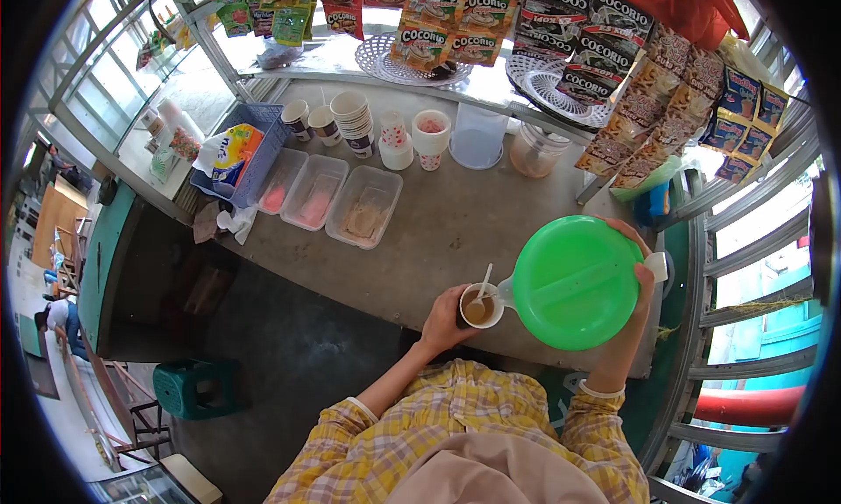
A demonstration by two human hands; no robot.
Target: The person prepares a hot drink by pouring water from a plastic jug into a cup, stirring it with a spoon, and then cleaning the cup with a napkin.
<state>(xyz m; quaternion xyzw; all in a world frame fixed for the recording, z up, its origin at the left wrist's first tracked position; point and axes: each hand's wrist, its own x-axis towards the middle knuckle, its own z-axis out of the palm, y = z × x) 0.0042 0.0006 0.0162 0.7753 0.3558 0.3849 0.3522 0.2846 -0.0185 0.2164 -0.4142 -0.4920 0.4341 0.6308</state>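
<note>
In the head view, my left hand (pixel 443 324) is wrapped round a paper cup (pixel 494 316) that holds a brown drink. A white plastic spoon (pixel 488 274) leans in it, its handle sticking up past the rim. My right hand (pixel 646 280) grips a pitcher with a bright green lid (pixel 574 285) by the handle side. The pitcher's clear spout (pixel 505 292) reaches over the right side of the cup. Whether liquid is flowing is too small to tell. The lid hides most of the pitcher's body.
Stacked paper cups (pixel 350 118), clear plastic tubs (pixel 364 208), a blue basket (pixel 267 123) and a clear jar (pixel 537 151) line the counter (pixel 438 232). Drink sachets (pixel 451 22) hang overhead. A green stool (pixel 194 388) stands on the floor to the left.
</note>
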